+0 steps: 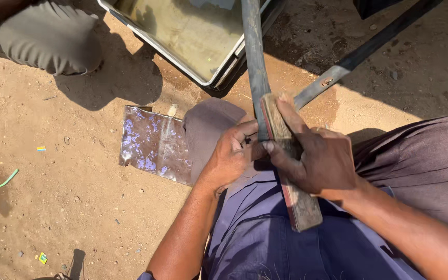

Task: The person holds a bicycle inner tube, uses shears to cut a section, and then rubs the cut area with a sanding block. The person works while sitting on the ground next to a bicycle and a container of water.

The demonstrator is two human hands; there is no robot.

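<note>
**Both hands clamp a wooden block against a long dark strip**

Nearest the camera lies the person's lap in blue-purple cloth (pixel 265 243), over which both forearms reach away. The long dark flat metal strip (pixel 253 57) runs from the hands straight to the far side, its long axis near to far. The worn rectangular wooden block with a reddish edge (pixel 296 197) lies alongside it on the right, nearly parallel. The right hand (pixel 317 161) wraps the block, fingers curled and pressed onto its left edge. The left hand (pixel 232 153) pinches the strip from the left, fingertips touching it. Both hands are equally close.

Sandy ground surrounds them outdoors: a grey metal tray (pixel 182 36) far, a crumpled shiny wrapper (pixel 151 142) left, another person's knee (pixel 47 36) far left.
</note>
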